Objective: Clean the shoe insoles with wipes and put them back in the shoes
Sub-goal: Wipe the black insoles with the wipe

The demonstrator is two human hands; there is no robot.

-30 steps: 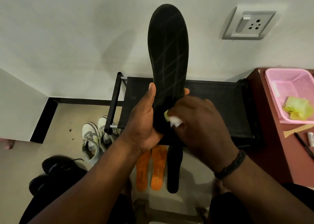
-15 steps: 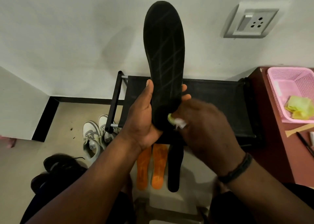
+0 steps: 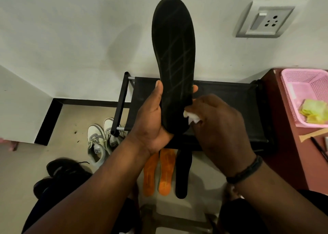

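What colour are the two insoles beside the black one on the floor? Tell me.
Orange insoles, clearest in the head view.

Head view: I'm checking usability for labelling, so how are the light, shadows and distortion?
Head view: dim, warm light; the black insole casts a soft shadow on the wall; wide-angle bending tilts the wall socket; the right hand looks slightly soft.

No legible text or labels anywhere.

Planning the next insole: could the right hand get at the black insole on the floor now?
Probably not yet: the right hand holds a wipe, though nothing covers the floor insole below.
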